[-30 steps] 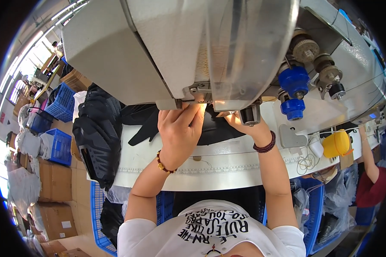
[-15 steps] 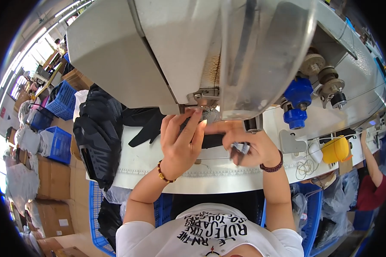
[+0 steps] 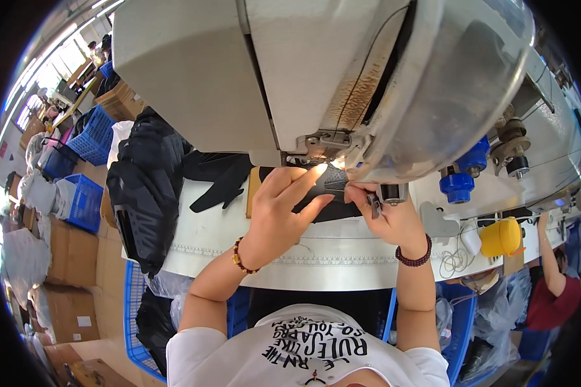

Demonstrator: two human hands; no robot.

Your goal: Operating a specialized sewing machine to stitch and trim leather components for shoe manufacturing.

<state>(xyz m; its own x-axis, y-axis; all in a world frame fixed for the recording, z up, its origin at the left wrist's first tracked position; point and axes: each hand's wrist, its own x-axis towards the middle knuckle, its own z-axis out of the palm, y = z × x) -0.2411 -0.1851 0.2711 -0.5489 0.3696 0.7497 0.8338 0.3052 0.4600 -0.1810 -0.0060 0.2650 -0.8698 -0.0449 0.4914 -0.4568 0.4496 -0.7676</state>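
Under the head of a large grey sewing machine (image 3: 193, 77) lies a black and grey patterned fabric piece (image 3: 329, 184). My left hand (image 3: 281, 206) rests on it, fingers stretched toward the lit needle area (image 3: 329, 161) and thumb apart. At the fabric's right edge, my right hand (image 3: 394, 222) is closed, thumb and forefinger pinched together. A small grey metal tool (image 3: 374, 205) is tucked in that hand; its exact kind is unclear. The needle tip is hard to make out.
Black cut pieces (image 3: 219, 180) and a heap of black fabric (image 3: 145, 187) lie left on the white table (image 3: 206, 258). At right are blue thread tension knobs (image 3: 458, 187) and a yellow cone (image 3: 500, 237). Blue baskets (image 3: 135, 316) stand below; a person in red (image 3: 555, 300) works at far right.
The machine appears shifted right and up in view. My right hand has turned and closed near the fabric's edge. My left thumb has spread away from the fingers, and more of the fabric shows.
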